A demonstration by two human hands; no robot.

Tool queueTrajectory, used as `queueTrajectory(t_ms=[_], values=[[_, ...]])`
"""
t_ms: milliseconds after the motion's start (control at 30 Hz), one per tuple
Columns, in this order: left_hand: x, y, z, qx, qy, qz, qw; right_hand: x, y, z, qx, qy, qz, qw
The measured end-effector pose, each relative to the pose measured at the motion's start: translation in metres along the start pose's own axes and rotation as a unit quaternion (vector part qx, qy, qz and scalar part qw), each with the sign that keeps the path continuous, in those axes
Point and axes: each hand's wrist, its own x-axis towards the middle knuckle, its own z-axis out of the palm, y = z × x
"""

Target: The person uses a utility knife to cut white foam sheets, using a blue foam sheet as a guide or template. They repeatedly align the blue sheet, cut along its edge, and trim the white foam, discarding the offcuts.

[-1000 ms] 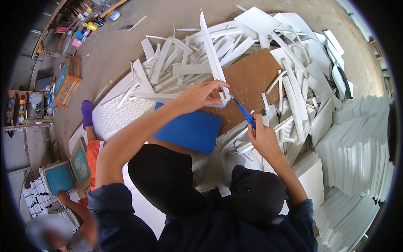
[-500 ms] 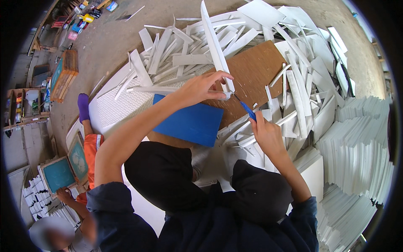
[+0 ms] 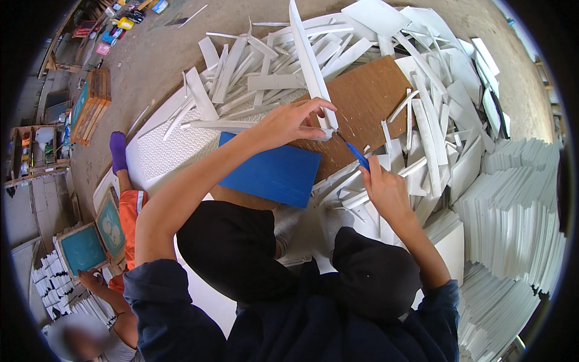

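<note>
My left hand pinches the near end of a long white foam-like strip, thumb below and fingers curled over it. The strip points away from me across the brown board. In my right hand is a blue-handled cutter knife. Its thin dark blade reaches toward the strip's near end, close to my left fingertips; whether it touches cannot be made out. A flat blue board lies under my left forearm, overlapping the brown one.
White offcuts lie heaped beyond and right of the boards. Tall stacks of white sheets stand at the right. At the lower left another person's hand is by a green-faced frame. Wooden frames stand upright farther back.
Both hands stay almost in place, with the strip still in my left and the knife in my right. The whole view has shifted very slightly.
</note>
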Motion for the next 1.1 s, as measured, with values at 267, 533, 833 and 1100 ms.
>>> queueTrajectory(t_ms=[267, 533, 833, 1100], values=[[0.000, 0.004, -0.003, -0.013, -0.020, -0.020, 1.000, 0.000, -0.001, -0.001, 0.015, 0.007, 0.003, 1.000], [0.000, 0.006, -0.002, -0.025, -0.024, -0.027, 0.999, 0.009, -0.007, -0.013, 0.021, -0.075, 0.032, 0.996], [0.003, 0.009, -0.005, -0.021, -0.040, -0.034, 0.998, 0.025, -0.009, -0.002, -0.004, -0.099, 0.033, 0.995], [0.002, 0.008, 0.000, -0.033, -0.022, -0.028, 0.999, 0.014, -0.015, -0.009, 0.030, -0.086, 0.058, 0.994]])
